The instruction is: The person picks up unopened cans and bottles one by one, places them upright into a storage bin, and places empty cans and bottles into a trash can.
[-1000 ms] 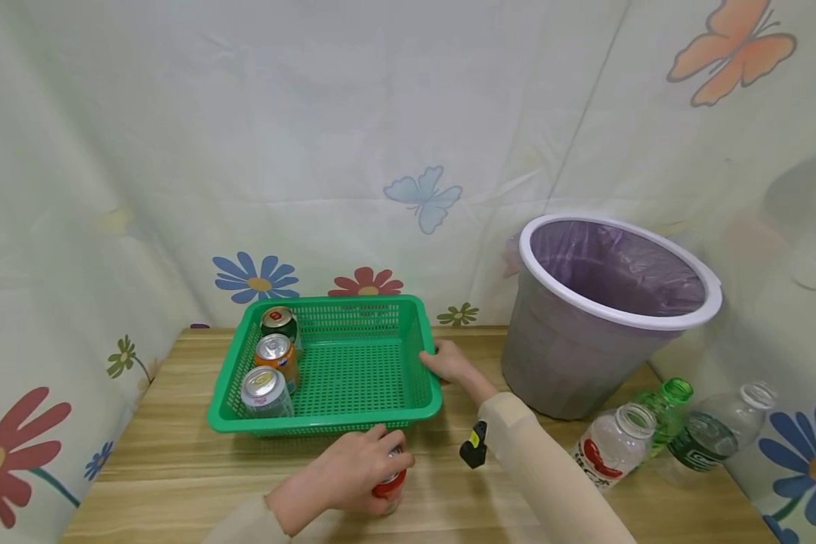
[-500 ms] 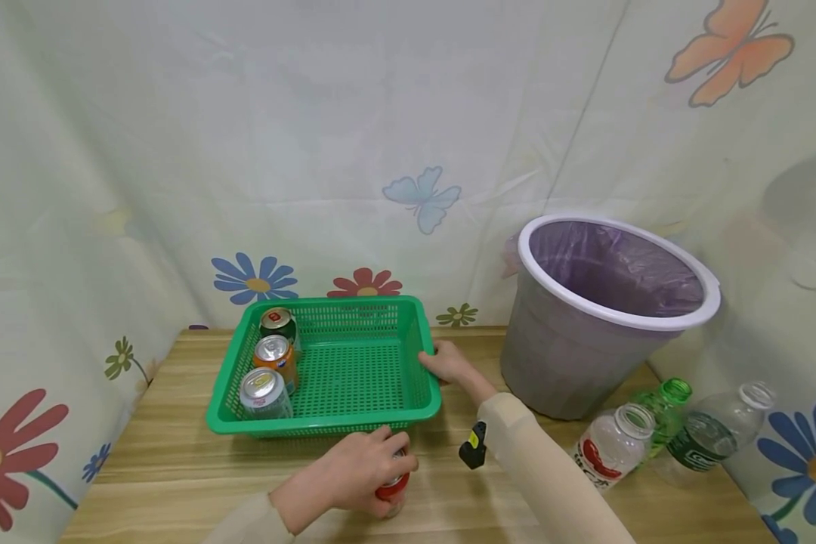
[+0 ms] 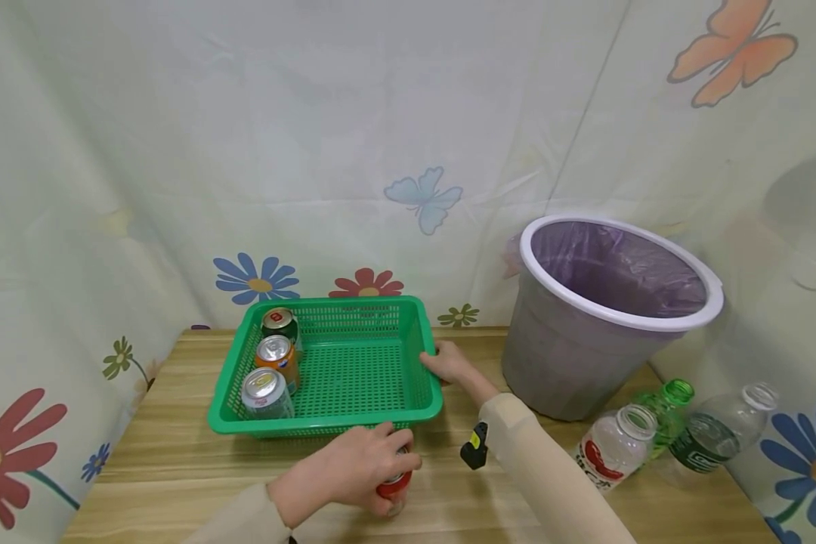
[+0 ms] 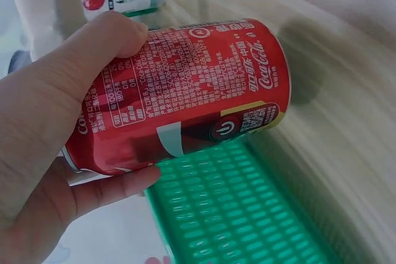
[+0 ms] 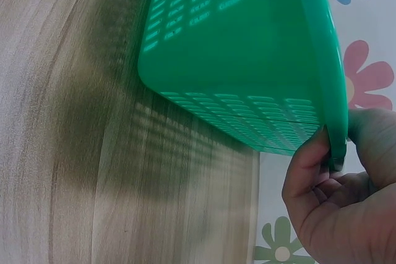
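Observation:
My left hand [image 3: 363, 465] grips a red Coca-Cola can [image 4: 192, 94] from above, just in front of the green basket. Fingers and thumb wrap its top end in the left wrist view. My right hand [image 3: 451, 364] pinches the right rim of the green plastic basket [image 5: 247, 54], thumb on one side and curled fingers on the other. Along the basket's left side stand three cans: a dark one [image 3: 280, 325] at the back, an orange one [image 3: 276, 357] in the middle and a silver one [image 3: 267, 393] in front.
A grey bin [image 3: 561, 355] with a purple liner stands right of the basket. Before it are a clear bottle with a red label [image 3: 608, 451], a green bottle [image 3: 665, 412] and a clear bottle with a green label [image 3: 710, 438]. A flowered curtain [image 3: 326, 151] hangs behind the wooden table [image 3: 156, 446].
My left hand has shifted very slightly right with the Coca-Cola can. The right hand stays on the basket's rim, and the basket has not moved.

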A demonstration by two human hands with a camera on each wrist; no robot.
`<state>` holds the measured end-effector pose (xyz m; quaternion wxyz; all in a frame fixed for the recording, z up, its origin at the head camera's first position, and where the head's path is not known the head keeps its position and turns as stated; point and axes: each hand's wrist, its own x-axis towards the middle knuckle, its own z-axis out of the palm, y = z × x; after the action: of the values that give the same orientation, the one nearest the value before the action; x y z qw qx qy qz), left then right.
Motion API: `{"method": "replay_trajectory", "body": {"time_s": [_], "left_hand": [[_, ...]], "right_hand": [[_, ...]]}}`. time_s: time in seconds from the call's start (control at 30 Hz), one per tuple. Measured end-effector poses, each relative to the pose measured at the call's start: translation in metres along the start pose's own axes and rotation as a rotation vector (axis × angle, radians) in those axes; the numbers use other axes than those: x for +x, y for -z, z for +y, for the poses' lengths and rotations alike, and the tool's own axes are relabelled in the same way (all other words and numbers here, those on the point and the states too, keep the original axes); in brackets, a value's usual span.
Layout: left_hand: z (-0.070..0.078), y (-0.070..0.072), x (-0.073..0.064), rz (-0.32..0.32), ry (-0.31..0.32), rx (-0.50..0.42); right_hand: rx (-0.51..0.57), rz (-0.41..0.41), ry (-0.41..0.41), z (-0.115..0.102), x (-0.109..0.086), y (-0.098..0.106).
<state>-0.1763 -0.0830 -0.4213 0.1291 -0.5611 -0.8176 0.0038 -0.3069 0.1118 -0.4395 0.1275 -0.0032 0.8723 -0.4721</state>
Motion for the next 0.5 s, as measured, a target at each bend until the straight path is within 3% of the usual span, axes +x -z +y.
{"method": "replay_trajectory", "body": {"time_s": [0.3, 0.5], "left_hand": [[0.003, 0.012, 0.0, -0.019, -0.015, 0.034], [0.003, 0.024, -0.001, -0.066, -0.025, 0.044]], "right_hand": [[0.031, -0.013, 0.006, 0.001, -0.001, -0.001], [0.032, -0.014, 0.005, 0.0, -0.001, 0.0]]}}
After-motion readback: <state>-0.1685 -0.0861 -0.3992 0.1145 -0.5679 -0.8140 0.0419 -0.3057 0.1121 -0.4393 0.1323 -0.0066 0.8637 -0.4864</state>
